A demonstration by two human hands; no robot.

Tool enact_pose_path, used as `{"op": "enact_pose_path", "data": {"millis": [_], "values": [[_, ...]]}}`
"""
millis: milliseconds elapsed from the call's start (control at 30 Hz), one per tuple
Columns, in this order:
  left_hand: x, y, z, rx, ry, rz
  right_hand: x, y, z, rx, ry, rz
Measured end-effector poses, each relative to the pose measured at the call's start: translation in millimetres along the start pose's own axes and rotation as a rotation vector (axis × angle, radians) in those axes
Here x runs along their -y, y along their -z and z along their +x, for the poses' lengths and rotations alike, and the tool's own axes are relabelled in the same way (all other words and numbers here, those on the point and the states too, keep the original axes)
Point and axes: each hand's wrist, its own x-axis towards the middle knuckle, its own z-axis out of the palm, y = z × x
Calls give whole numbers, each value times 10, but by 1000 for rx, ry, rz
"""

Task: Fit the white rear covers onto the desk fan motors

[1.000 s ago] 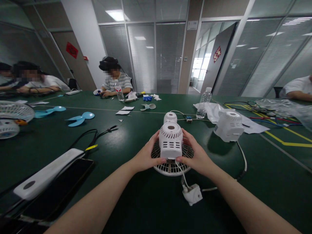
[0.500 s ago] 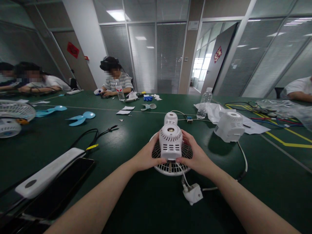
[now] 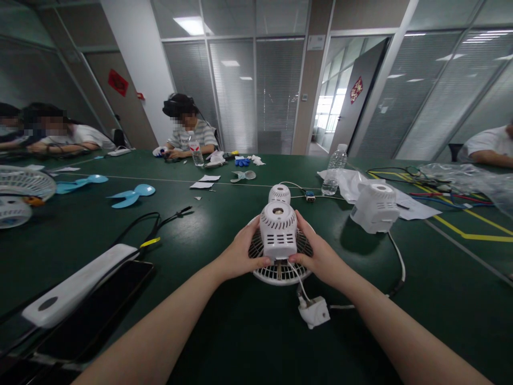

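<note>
Between my two hands is a white slotted fan motor housing, standing above a round white fan grille that lies on the green table. My left hand wraps its left side, thumb at the lower front edge. The right side is gripped by my right hand, its thumb also near that edge. A white cable runs down from the housing to a small white part on the table. Just behind stands another white slotted housing. The far fingers are partly hidden.
Another white housing and a plastic bottle stand to the right. Blue fan blades, a white power strip and a black phone lie left. A co-worker sits across the table.
The view has shifted slightly. My hands stay around the housing; the right-hand fingers now lie straighter along its side. The small white part sits slightly higher in view.
</note>
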Motion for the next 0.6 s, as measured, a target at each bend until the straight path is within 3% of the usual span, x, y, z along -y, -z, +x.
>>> {"op": "enact_pose_path", "data": {"millis": [233,600], "values": [[26,1,6,-50,96,-25,-77,-2,15,18,35,-20],[5,-6,-11,-30,79,3,-84,65,-12,41,17,49]]}}
